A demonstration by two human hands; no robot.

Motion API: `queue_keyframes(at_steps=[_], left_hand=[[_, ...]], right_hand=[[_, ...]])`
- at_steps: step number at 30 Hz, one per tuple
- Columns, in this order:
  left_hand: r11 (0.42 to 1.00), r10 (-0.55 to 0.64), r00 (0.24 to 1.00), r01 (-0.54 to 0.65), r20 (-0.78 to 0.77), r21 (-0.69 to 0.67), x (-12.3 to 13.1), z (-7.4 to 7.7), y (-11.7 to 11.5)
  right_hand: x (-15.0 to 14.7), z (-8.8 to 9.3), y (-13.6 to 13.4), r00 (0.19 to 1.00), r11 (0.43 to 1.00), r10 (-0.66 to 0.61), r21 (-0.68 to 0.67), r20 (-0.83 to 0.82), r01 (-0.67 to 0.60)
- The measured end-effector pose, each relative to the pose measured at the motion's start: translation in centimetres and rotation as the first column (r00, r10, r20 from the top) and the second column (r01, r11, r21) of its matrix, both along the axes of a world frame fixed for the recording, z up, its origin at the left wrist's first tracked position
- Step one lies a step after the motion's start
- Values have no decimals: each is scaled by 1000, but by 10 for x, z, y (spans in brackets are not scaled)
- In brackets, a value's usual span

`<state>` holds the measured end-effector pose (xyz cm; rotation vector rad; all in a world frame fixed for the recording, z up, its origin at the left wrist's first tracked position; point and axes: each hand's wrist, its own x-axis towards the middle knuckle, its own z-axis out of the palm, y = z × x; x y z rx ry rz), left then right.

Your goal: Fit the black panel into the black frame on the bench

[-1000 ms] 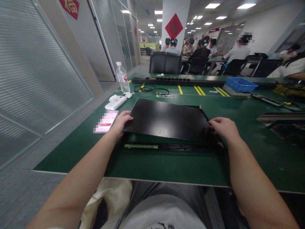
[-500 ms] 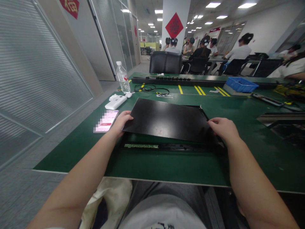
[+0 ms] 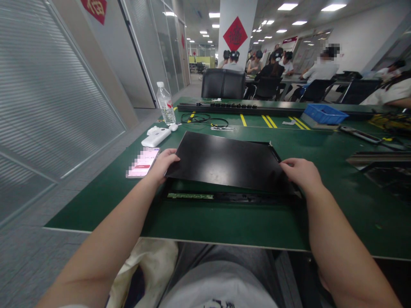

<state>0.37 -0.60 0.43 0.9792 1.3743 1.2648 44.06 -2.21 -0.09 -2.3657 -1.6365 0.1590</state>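
Observation:
A flat black panel lies in front of me on the green table, its near edge lifted a little off the surface. My left hand grips its near left corner, thumb on top. My right hand holds the near right corner, fingers curled over the edge. Under the raised near edge a black frame bar with a narrow green circuit strip shows on the table.
A phone with a lit screen lies just left of my left hand. Behind it are a white device, a water bottle and a black cable. A blue bin stands at the back right. Several people sit at far tables.

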Motion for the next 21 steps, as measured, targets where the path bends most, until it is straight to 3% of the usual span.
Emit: queue_keyframes(at_steps=[21], left_hand=[[999, 26, 999, -27, -32, -23, 5, 4, -3]], right_hand=[[7, -5, 3, 985, 998, -45, 24, -170, 49]])
